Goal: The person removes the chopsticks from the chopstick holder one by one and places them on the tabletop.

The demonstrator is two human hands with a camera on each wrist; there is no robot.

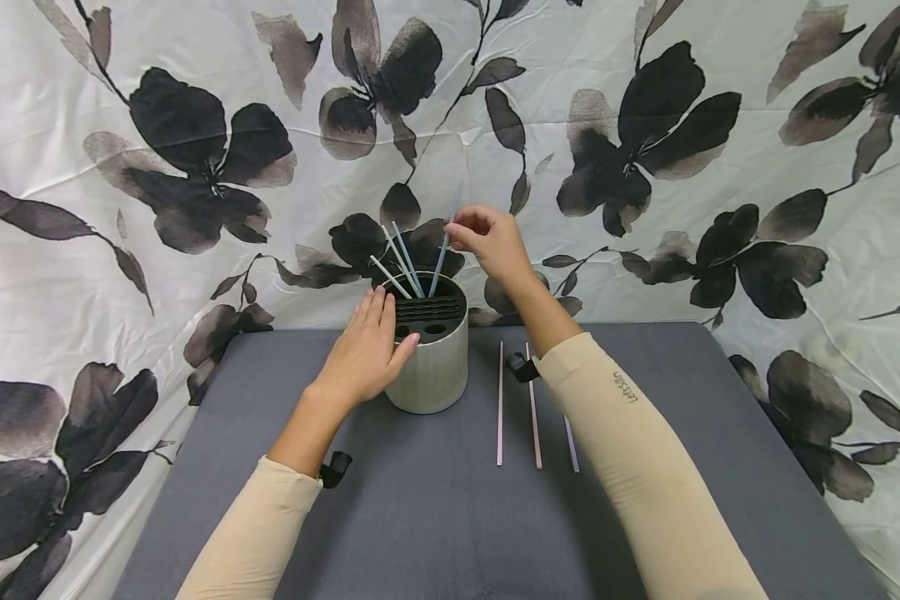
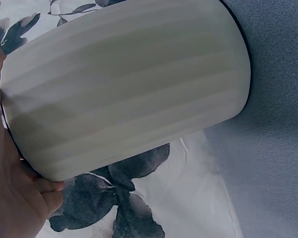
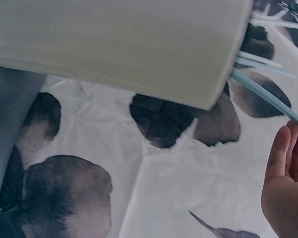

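Right hand (image 1: 491,242) is pinching a blue straw (image 1: 439,265) into the holder (image 1: 431,346) (left hand (image 1: 366,350) flat, steadying); three straws (image 1: 532,408) are waiting at 3 o'clock.

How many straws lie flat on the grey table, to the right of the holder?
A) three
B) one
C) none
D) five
A: in the head view three straws lie side by side on the grey table, right of the holder; the other straws stand in the holder.
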